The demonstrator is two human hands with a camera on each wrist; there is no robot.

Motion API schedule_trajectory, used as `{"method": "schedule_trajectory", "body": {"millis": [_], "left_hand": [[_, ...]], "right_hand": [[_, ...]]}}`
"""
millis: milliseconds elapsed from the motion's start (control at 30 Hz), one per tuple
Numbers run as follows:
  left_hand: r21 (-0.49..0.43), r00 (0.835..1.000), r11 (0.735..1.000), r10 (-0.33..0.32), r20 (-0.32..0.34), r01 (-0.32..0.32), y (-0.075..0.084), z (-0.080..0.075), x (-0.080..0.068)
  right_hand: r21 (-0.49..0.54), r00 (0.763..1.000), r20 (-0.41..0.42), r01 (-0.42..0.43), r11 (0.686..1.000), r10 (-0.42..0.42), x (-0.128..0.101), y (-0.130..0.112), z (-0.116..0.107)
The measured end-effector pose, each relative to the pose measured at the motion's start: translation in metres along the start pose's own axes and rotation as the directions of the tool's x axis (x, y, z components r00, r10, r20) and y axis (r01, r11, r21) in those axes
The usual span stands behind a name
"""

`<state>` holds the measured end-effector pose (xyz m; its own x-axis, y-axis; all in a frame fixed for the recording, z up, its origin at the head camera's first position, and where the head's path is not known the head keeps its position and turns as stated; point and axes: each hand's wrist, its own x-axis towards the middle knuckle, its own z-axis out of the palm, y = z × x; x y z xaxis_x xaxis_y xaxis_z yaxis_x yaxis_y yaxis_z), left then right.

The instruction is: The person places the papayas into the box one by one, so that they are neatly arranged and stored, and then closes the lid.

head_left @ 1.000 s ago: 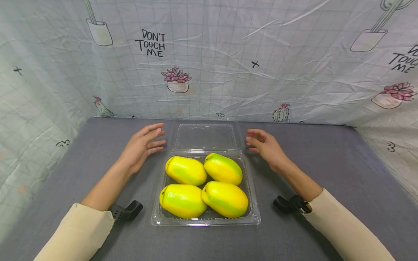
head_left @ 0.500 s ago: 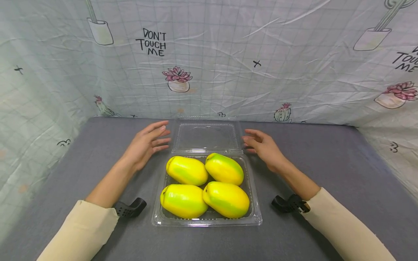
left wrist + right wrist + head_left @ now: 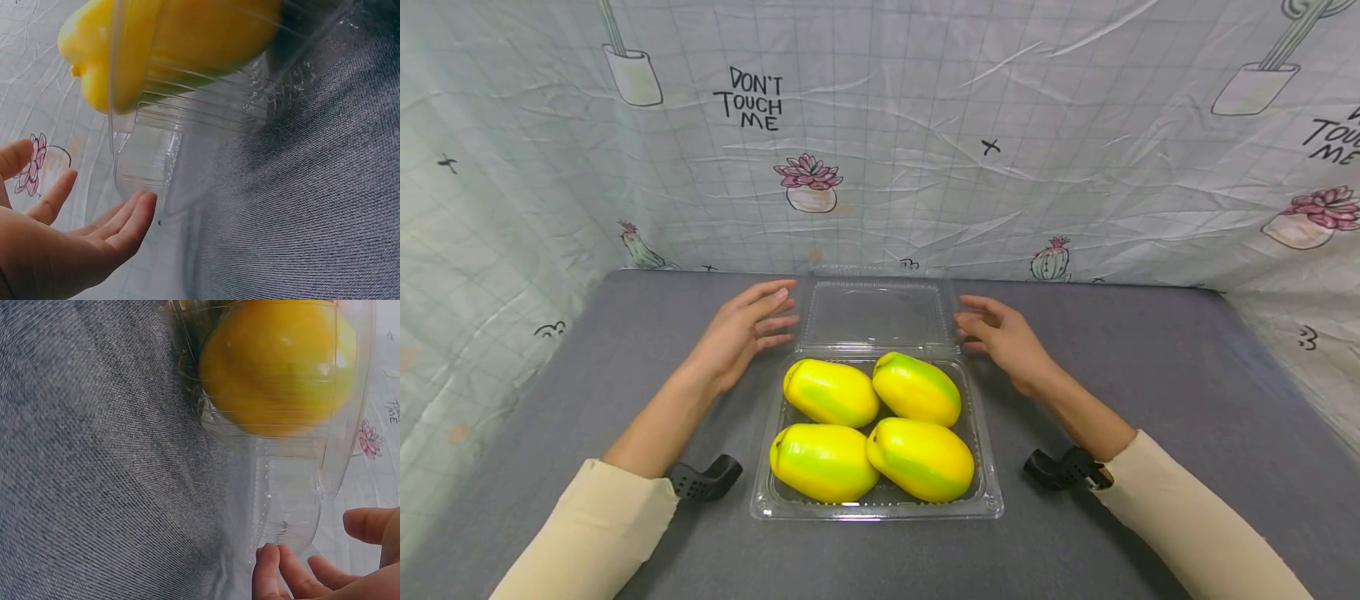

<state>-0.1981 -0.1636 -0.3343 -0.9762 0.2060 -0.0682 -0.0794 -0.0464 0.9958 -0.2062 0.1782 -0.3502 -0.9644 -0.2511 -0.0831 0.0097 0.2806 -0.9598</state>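
A clear plastic clamshell box (image 3: 877, 512) stands in the middle of the table, its lid (image 3: 876, 315) folded back toward the wall. Inside its base lie several glossy yellow-green papaya-like fruits (image 3: 824, 463), in two rows. My left hand (image 3: 733, 337) is beside the lid's left edge, fingers extended and spread. Across from it, my right hand (image 3: 1009, 343) has its fingertips right at the lid's right edge, fingers slightly bent. Neither palm holds anything. Through the box wall, a fruit (image 3: 206, 40) shows in the left wrist view and another fruit (image 3: 275, 375) in the right.
A grey cloth (image 3: 1150, 375) covers the table. Behind it hangs a pale, wrinkled sheet (image 3: 910, 108) with printed plants and lettering, which also closes off both sides. Black wrist mounts (image 3: 707, 479) stick out at both cuffs.
My left hand has shifted right, closer to the lid. My right hand has edged slightly left toward it. The box and fruits stay in place.
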Motion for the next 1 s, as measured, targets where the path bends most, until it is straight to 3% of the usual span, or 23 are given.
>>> {"method": "schedule_trajectory", "body": {"millis": [1000], "left_hand": [[0.085,0.989,0.985,0.148,-0.001,-0.148,0.024,0.011,-0.012]], "right_hand": [[0.025,0.997,0.019,0.08,0.997,-0.08,-0.01,-0.025,-0.019]]}}
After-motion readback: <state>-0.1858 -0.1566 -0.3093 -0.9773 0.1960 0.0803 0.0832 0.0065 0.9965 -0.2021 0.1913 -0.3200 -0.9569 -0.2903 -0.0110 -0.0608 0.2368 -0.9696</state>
